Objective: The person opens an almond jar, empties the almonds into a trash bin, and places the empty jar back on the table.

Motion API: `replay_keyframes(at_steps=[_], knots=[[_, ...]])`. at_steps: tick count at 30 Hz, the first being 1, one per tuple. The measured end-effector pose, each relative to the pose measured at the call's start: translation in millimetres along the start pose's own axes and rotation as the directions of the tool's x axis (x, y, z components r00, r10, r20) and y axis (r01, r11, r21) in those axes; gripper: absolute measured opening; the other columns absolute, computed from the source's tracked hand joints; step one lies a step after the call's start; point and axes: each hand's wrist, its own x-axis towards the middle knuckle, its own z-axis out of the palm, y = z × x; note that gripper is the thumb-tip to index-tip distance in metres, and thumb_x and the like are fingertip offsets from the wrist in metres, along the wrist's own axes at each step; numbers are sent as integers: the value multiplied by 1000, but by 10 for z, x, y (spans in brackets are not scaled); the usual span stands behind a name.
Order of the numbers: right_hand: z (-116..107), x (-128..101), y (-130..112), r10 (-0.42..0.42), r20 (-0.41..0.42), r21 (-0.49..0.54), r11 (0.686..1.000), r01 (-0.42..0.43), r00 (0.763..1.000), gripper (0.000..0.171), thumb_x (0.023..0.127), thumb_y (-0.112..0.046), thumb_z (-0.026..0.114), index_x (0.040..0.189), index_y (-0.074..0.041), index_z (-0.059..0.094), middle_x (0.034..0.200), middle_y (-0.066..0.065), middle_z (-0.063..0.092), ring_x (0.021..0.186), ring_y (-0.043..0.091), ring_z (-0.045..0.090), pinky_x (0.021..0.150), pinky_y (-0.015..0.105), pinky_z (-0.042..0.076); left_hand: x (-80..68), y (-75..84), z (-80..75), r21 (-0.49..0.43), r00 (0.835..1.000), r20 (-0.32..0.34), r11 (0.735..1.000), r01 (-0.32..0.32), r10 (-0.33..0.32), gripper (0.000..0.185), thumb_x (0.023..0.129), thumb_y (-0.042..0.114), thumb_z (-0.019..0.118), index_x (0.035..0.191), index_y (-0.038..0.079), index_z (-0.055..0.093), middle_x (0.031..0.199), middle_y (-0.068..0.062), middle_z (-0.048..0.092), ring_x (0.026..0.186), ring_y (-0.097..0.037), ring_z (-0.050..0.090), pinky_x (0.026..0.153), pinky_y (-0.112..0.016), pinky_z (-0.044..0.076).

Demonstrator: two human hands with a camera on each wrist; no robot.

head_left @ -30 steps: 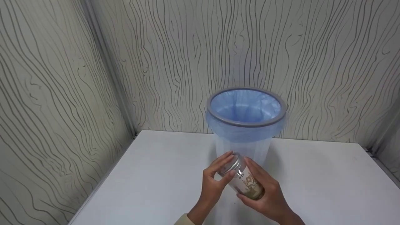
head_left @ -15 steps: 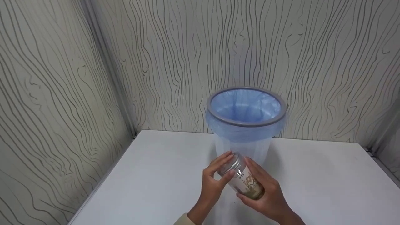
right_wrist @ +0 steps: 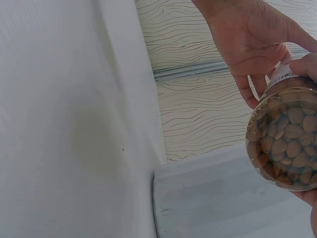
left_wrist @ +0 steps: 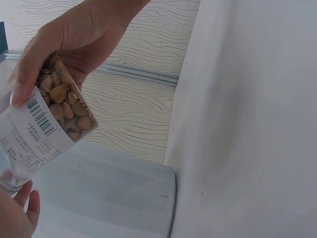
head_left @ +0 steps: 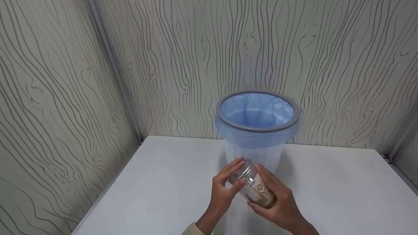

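A clear jar of nuts (head_left: 258, 191) with a white printed label and a silver lid (head_left: 241, 172) is held tilted above the white table (head_left: 156, 189), just in front of a bin. My left hand (head_left: 225, 187) grips the lid with curled fingers. My right hand (head_left: 279, 204) wraps round the jar's body and base. The left wrist view shows the jar (left_wrist: 47, 126) with a barcode and the right hand (left_wrist: 74, 34) on its base. In the right wrist view the jar's nut-filled base (right_wrist: 285, 144) faces the camera, and the left hand (right_wrist: 247, 44) is behind it.
A round bin (head_left: 258, 130) with a grey rim and a blue bag liner stands at the back of the table, close behind the jar. Wavy-patterned walls (head_left: 58, 98) close in the left side and the back. A metal corner strip runs down at the left.
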Motion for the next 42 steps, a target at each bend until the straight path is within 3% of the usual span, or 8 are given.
replay_keyframes(at_steps=[13, 21, 32, 42], knots=[[0, 9, -18, -3, 1, -10, 1000, 3, 1000, 106, 59, -15, 99, 150, 0, 46, 152, 15, 50, 137, 13, 51, 105, 17, 42, 9, 2, 14, 6, 1000, -9, 1000, -1, 1, 38, 96, 16, 69, 134, 20, 68, 146, 3, 58, 137, -20, 51, 112, -45, 40], [13, -7, -3, 9, 4, -2, 1000, -9, 1000, 108, 59, -14, 99, 151, -1, 46, 151, 14, 50, 136, 12, 51, 104, 16, 42, 2, 1, 20, 19, 1000, -16, 1000, 6, -6, 37, 97, 17, 68, 134, 21, 67, 147, 0, 56, 138, -20, 50, 113, -56, 36], [14, -6, -6, -4, 3, -9, 1000, 4, 1000, 107, 59, -14, 99, 150, 1, 45, 152, 15, 50, 136, 14, 51, 104, 15, 42, 3, 19, 32, 48, 999, -53, 999, 6, -3, 36, 95, 18, 71, 131, 23, 69, 142, 6, 60, 135, -19, 53, 110, -55, 39], [22, -19, 10, -10, 9, 0, 1000, 10, 1000, 108, 58, -13, 99, 150, 1, 45, 152, 16, 49, 138, 13, 49, 104, 15, 41, 6, 17, 36, 77, 997, -75, 997, 5, 1, 36, 93, 18, 74, 129, 23, 71, 140, 1, 62, 132, -19, 55, 108, -52, 42]])
